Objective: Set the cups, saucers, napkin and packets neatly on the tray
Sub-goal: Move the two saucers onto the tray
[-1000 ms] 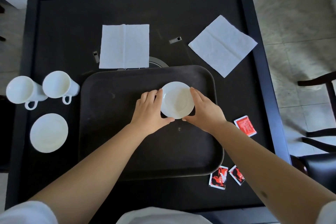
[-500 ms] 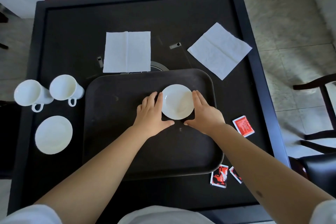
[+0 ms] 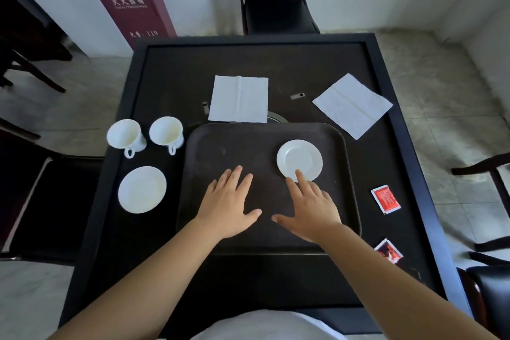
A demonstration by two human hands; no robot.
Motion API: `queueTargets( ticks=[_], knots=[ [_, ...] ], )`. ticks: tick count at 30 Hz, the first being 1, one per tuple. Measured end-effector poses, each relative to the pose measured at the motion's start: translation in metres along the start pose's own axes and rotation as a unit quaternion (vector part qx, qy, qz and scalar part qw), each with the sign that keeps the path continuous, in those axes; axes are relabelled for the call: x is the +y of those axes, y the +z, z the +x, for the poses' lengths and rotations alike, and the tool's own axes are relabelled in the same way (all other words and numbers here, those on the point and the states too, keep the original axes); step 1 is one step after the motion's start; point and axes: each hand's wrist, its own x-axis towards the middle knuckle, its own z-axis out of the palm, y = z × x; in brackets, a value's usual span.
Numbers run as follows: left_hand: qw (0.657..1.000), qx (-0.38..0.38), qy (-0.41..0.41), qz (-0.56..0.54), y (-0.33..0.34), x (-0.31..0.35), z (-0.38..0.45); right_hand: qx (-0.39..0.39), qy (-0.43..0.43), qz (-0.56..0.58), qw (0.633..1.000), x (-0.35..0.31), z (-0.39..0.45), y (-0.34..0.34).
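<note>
We see a dark tray (image 3: 209, 146) at the centre of the frame on a black worktop (image 3: 171, 69), its long axis running left to right. One white saucer (image 3: 299, 159) already lies flat on the tray's right half. Our left hand (image 3: 229, 203) and right hand (image 3: 311, 205) hover palm down over the tray, fingers (image 3: 236, 174) spread wide and holding nothing; the right index fingertip overlaps the saucer's near rim, though we cannot tell if it touches. Left of the tray, a second saucer (image 3: 142, 189) rests on the worktop, and above it two white cups (image 3: 146, 134) stand upright side by side, handles pointing toward the bottom of the frame. Two white napkins lie above the tray: one (image 3: 238, 99) squared to it, one (image 3: 352, 105) at upper right turned diagonally. Red packets sit at the right, one (image 3: 385, 199) beside the tray, another (image 3: 389, 251) lower. We judge the crockery stiff, smooth and breakable, best lifted by rim or handle; the napkins are limp and light, best pinched at an edge, and the packets thin and flat, needing a fingertip pinch.
</note>
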Motion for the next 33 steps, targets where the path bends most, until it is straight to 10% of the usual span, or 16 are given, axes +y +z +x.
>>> queueTargets(
  ticks=[33],
  knots=[
    [0.994, -0.010, -0.087, -0.071, 0.022, -0.293, -0.081, -0.100, -0.101, 0.033, 0.989, -0.306, 0.101, 0.027]
  ],
)
